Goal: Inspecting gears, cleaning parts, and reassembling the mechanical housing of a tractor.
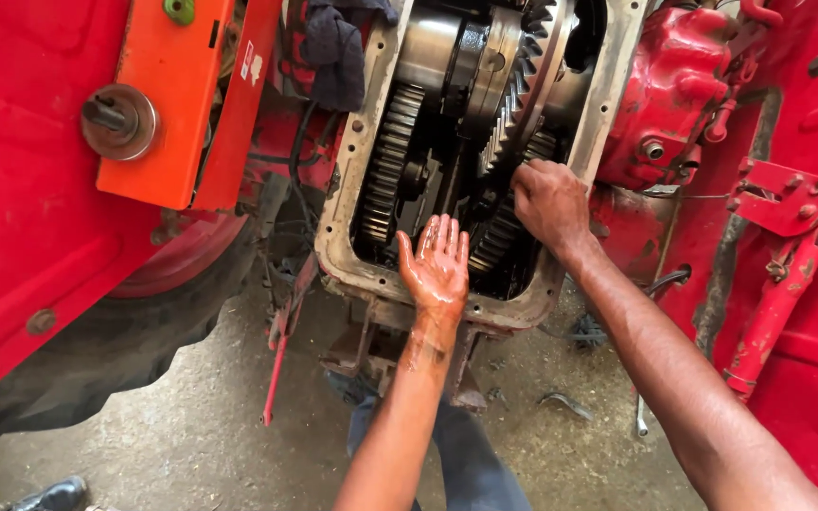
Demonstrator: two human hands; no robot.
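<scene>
Head view. Open gear housing (364,142): rectangular metal case, pale flange rim dotted with bolt holes, cover off, set between red bodywork panels. Contents: one large bevel ring gear (521,85) standing on edge at upper centre; a wide straight-toothed gear (388,161) at left; a grey drum-shaped carrier (449,52) at top; dark, oily shafts and smaller gears lower down, detail not clear. Left hand (437,265): flat, fingers straight and together, pointing into the case, palm wet and reddish with oil, wrist over the lower flange; grips nothing. Right hand (549,201): knuckles up, fingers curled down into the case beside the ring gear's lower teeth; fingertips hidden, so whether they clasp a part cannot be told. Dark rag (333,52): draped at the case's upper left corner. Orange bracket (177,123): left of the case, carrying a round steel boss (120,120) and a small white rectangular label (250,61) on its right edge. Black tyre (97,350): lower left. Red lever linkage (788,265): far right. Concrete floor (191,445) below.
</scene>
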